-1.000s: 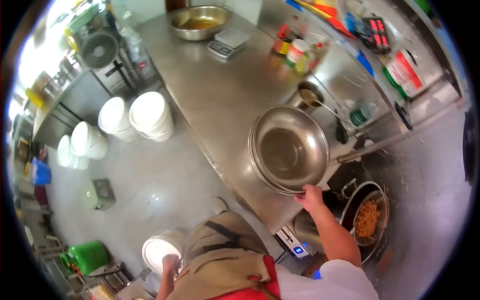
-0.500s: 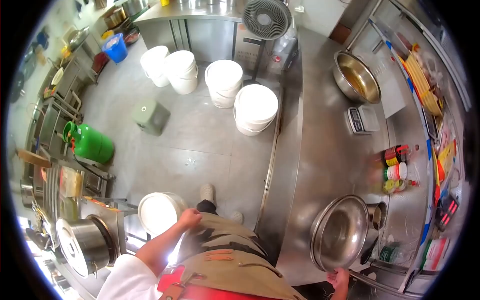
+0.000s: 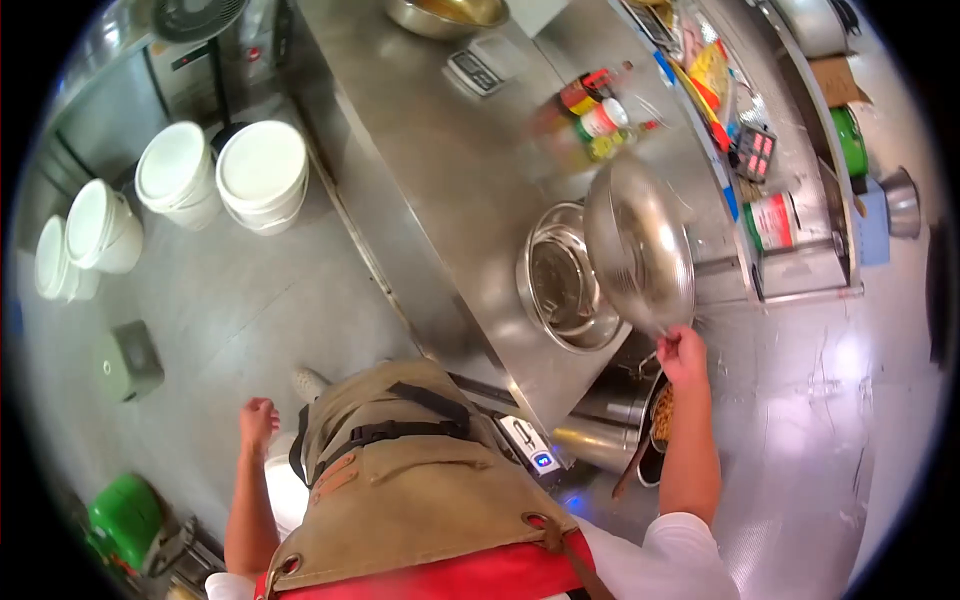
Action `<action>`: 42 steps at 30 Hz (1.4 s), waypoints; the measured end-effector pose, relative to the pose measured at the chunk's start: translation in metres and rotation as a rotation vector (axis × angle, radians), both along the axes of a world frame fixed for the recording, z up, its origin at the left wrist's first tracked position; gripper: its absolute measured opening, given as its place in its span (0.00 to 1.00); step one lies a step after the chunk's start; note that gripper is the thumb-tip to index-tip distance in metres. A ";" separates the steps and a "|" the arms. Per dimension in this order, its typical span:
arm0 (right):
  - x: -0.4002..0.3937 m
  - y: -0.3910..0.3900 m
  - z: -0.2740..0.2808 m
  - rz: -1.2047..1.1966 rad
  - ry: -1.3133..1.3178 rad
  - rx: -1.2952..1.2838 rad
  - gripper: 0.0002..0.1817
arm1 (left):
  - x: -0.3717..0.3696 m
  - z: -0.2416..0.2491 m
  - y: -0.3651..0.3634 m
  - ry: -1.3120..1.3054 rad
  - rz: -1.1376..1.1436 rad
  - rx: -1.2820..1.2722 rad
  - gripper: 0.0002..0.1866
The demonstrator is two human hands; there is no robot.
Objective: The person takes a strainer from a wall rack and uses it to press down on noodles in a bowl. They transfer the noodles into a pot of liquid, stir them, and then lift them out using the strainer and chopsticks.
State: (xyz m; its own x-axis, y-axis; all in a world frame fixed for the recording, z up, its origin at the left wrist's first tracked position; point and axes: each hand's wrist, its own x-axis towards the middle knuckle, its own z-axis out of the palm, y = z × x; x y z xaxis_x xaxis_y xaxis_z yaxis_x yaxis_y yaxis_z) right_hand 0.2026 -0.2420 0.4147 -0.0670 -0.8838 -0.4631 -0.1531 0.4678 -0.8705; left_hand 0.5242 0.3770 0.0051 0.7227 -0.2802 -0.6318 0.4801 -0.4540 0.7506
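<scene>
My right hand [image 3: 682, 354] pinches the rim of a wide stainless steel colander [image 3: 640, 245], which is tilted up off the counter and has what look like fine holes along its edge. Just left of it, a round metal basin [image 3: 540, 300] rests on the steel counter, holding a metal item I cannot make out clearly. My left hand [image 3: 258, 420] hangs low over the floor beside my apron, fingers curled, with nothing visible in it. Below the left hand, a white lidded bucket [image 3: 285, 490] is partly hidden by my arm and apron.
Sauce bottles [image 3: 590, 95] and a kitchen scale [image 3: 475, 72] stand farther along the steel counter [image 3: 420, 150]. Several white buckets [image 3: 262, 165] and a grey-green stool [image 3: 130, 360] are on the floor. Near my right forearm is a pot [image 3: 660, 415] with brown contents.
My view has turned to the right. My right hand has lifted the colander from the basin and tilted it up, uncovering the basin. My left hand has moved out away from my apron.
</scene>
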 end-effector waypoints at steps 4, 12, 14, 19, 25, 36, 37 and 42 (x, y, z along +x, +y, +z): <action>0.075 0.052 0.016 0.068 -0.057 -0.082 0.04 | 0.066 0.080 -0.060 -0.120 -0.069 -0.143 0.12; 0.202 0.153 -0.091 0.494 -0.126 -0.056 0.09 | 0.077 0.302 -0.206 0.147 -0.017 -0.618 0.27; 0.220 0.175 -0.143 0.735 -0.063 -0.050 0.09 | 0.077 0.300 -0.201 0.226 0.072 -0.672 0.32; 0.232 0.219 -0.206 0.994 -0.326 0.112 0.12 | 0.065 0.236 -0.131 -0.115 -0.053 -0.091 0.21; 0.206 0.157 -0.220 0.603 -0.641 0.644 0.32 | 0.021 0.296 -0.116 0.145 0.625 -0.032 0.14; 0.475 0.338 -0.241 1.111 -0.305 0.460 0.28 | 0.038 0.196 0.040 0.120 1.096 -0.496 0.12; 0.497 0.363 -0.243 1.145 -0.284 0.442 0.28 | 0.040 0.190 0.061 0.102 1.129 -0.498 0.12; 0.588 0.482 -0.253 1.266 -0.161 0.337 0.26 | 0.054 0.161 0.179 0.023 1.209 -0.438 0.14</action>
State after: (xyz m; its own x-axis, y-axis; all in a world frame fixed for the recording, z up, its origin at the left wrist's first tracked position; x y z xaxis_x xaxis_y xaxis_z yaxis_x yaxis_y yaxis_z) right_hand 0.7909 0.2399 0.1619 0.7915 -0.1340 -0.5963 -0.5485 0.2748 -0.7897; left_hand 0.5784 0.5561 0.1661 0.6519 0.3564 -0.6693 0.4261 0.5580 0.7121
